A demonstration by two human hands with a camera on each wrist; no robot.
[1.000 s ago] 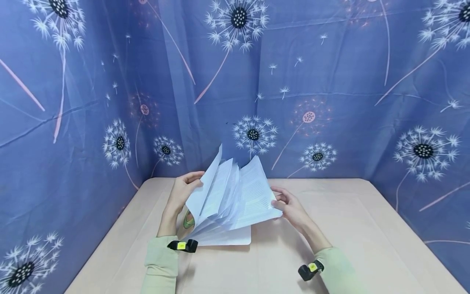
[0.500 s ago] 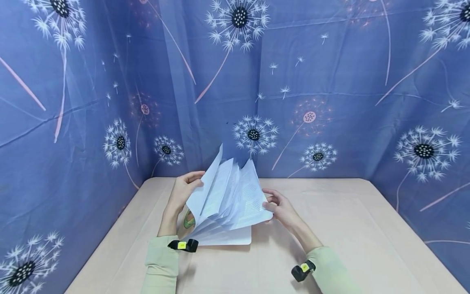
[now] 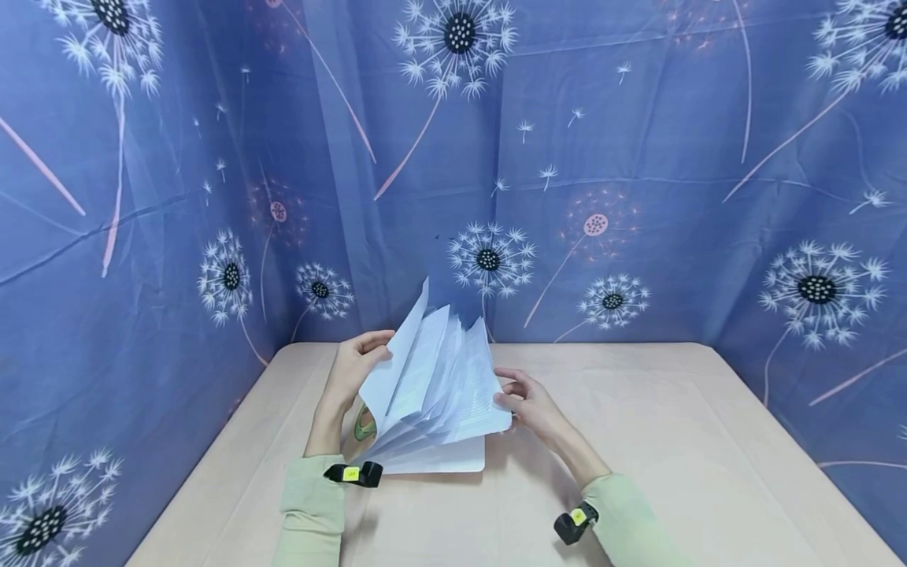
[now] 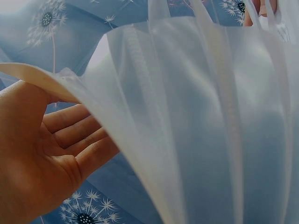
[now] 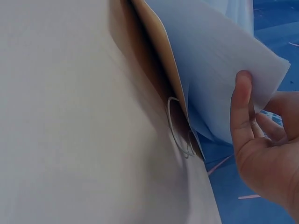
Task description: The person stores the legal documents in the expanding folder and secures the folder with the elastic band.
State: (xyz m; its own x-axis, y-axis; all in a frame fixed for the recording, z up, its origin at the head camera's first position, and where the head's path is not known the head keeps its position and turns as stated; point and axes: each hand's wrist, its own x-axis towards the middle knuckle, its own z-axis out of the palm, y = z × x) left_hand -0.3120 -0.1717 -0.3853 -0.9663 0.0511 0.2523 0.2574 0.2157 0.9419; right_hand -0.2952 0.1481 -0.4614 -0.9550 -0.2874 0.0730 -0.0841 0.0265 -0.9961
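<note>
A folder (image 3: pixel 432 457) with a brown outer side and white inside stands fanned open on the table, its several leaves spread apart. In the left wrist view the leaves (image 4: pixel 196 102) look like translucent sleeves. My left hand (image 3: pixel 352 370) holds the raised left cover (image 3: pixel 397 370) by its edge, thumb on one side and fingers on the other. My right hand (image 3: pixel 534 405) pinches the outer edge of a printed leaf (image 3: pixel 478 394) between thumb and fingers; the right wrist view shows the thumb against its face. The print is too small to read.
A pale table (image 3: pixel 638 441) lies under the folder, with blue dandelion-patterned cloth (image 3: pixel 602 157) behind it and at both sides. A thin looped cord (image 5: pixel 174 126) hangs at the folder's brown edge. A green shape (image 3: pixel 364 425) shows on the cover near the left wrist.
My right hand has moved left with the printed leaf, swinging it in toward the other leaves and slightly lower. The left hand and the cover have stayed in place.
</note>
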